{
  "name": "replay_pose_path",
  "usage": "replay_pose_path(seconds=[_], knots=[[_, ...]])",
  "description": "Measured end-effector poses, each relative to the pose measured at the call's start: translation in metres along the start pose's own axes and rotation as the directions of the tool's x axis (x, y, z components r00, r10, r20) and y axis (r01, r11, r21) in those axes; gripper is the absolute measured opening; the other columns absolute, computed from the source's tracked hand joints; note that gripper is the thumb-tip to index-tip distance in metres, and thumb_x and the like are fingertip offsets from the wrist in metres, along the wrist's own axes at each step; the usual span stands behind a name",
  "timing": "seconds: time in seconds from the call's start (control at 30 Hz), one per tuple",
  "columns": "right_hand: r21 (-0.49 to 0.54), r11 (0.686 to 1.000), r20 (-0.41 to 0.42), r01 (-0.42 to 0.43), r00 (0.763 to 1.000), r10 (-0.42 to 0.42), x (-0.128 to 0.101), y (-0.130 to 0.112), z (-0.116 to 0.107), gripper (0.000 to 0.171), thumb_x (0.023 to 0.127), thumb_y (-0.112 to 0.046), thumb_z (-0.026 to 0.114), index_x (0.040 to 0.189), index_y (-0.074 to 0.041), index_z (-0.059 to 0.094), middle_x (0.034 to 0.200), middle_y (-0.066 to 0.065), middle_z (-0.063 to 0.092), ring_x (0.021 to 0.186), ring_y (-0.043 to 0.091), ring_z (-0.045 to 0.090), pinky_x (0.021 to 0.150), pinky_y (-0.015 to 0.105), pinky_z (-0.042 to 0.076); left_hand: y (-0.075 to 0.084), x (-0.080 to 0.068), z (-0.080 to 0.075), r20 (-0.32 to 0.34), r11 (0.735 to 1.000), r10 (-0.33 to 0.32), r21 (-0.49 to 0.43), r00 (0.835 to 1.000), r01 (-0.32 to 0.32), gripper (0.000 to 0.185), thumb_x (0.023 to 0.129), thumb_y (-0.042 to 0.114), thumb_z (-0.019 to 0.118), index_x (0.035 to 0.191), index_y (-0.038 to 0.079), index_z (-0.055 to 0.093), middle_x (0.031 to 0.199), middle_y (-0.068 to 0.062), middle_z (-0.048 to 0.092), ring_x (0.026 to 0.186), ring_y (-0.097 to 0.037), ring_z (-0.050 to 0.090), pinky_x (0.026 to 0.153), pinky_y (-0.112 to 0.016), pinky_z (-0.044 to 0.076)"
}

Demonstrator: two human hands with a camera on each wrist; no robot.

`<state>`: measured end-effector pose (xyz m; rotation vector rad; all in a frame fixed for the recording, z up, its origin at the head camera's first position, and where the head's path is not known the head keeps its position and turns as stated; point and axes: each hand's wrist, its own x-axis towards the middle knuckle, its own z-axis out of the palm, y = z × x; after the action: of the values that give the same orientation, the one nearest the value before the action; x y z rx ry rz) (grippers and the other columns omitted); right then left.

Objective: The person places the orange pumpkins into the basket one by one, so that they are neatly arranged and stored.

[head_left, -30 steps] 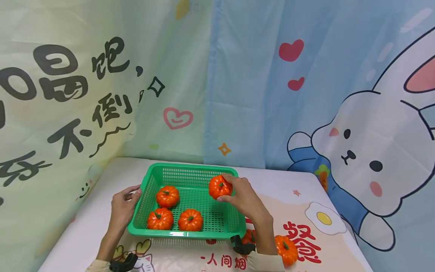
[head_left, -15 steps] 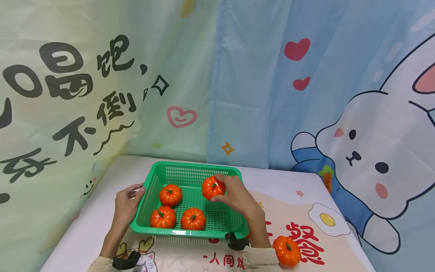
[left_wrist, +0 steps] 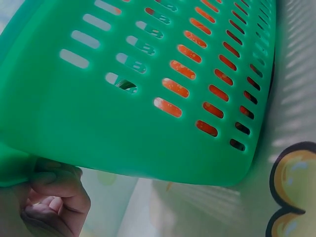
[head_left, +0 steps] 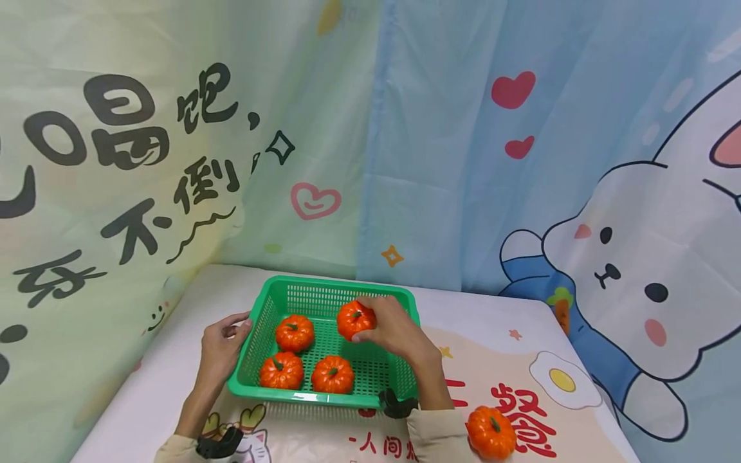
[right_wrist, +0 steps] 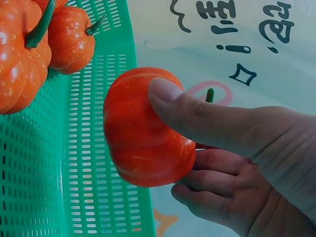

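Observation:
My right hand (head_left: pixel 393 326) pinches a small orange pumpkin (head_left: pixel 356 320) over the right half of a green plastic basket (head_left: pixel 315 397). The right wrist view shows the thumb on the near side of this held pumpkin (right_wrist: pixel 143 133), with fingers behind it and a green stem poking out. Inside the basket sit three more pumpkins: one at the back left (head_left: pixel 294 333), one at the front left (head_left: pixel 281 371) and one at the front middle (head_left: pixel 332 375). My left hand (head_left: pixel 222 347) grips the basket's left rim, its fingers curled at the edge in the left wrist view.
Another pumpkin (head_left: pixel 491 433) lies on the table to the right of my right sleeve. A printed cloth (head_left: pixel 463 347) with red lettering and a fried egg picture covers the table. Behind it hangs a cartoon curtain (head_left: pixel 417 193).
My right hand has carried the pumpkin leftward, further in over the basket. The left hand keeps its grip on the rim. The head view has shifted slightly.

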<state>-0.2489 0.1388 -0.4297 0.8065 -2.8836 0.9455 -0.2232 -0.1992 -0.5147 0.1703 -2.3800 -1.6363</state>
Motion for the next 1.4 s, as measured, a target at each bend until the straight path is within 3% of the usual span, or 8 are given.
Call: replay_pose_path(seconds=[0.43, 0.7, 0.93, 1.4], knots=[[-0.044, 0.999, 0.059, -0.008, 0.998, 0.01, 0.016, 0.0, 0.005, 0.054, 0.084, -0.017, 0.096, 0.132, -0.005, 0.075, 0.116, 0.008, 0.077, 0.104, 0.024, 0.063, 0.087, 0.039, 0.059, -0.001, 0.0, 0.0, -0.008, 1.0, 0.015, 0.001, 1.0, -0.015, 0.034, 0.11, 0.015, 0.065, 0.136, -0.007, 0.072, 0.099, -0.03, 0.079, 0.062, -0.003, 0.07, 0.058, -0.023, 0.059], [-0.033, 0.999, 0.109, 0.013, 0.994, -0.01, 0.026, 0.0, 0.007, 0.056, 0.085, -0.015, 0.095, 0.135, -0.003, 0.073, 0.116, 0.01, 0.077, 0.101, 0.023, 0.064, 0.086, 0.039, 0.059, 0.0, 0.0, 0.0, -0.01, 1.0, 0.012, -0.025, 1.0, -0.013, 0.034, 0.11, 0.015, 0.065, 0.135, -0.007, 0.072, 0.097, -0.029, 0.079, 0.061, -0.004, 0.071, 0.057, -0.023, 0.059], [-0.028, 1.0, 0.145, 0.006, 0.989, -0.002, 0.032, 0.002, 0.013, 0.065, 0.085, -0.012, 0.095, 0.143, 0.0, 0.069, 0.129, 0.014, 0.075, 0.113, 0.027, 0.062, 0.093, 0.042, 0.06, -0.001, 0.0, 0.001, -0.014, 1.0, 0.011, -0.028, 1.0, -0.011, 0.034, 0.11, 0.016, 0.066, 0.134, -0.007, 0.073, 0.096, -0.027, 0.08, 0.062, -0.004, 0.07, 0.058, -0.023, 0.058], [-0.059, 0.997, 0.174, 0.047, 0.984, -0.036, 0.043, 0.009, 0.024, 0.063, 0.082, -0.011, 0.096, 0.139, -0.002, 0.073, 0.123, 0.013, 0.075, 0.11, 0.027, 0.06, 0.096, 0.045, 0.055, -0.001, 0.001, 0.0, -0.007, 0.999, -0.003, -0.046, 1.0, 0.003, 0.035, 0.11, 0.017, 0.067, 0.136, -0.006, 0.072, 0.097, -0.027, 0.079, 0.061, -0.004, 0.069, 0.058, -0.022, 0.059]])
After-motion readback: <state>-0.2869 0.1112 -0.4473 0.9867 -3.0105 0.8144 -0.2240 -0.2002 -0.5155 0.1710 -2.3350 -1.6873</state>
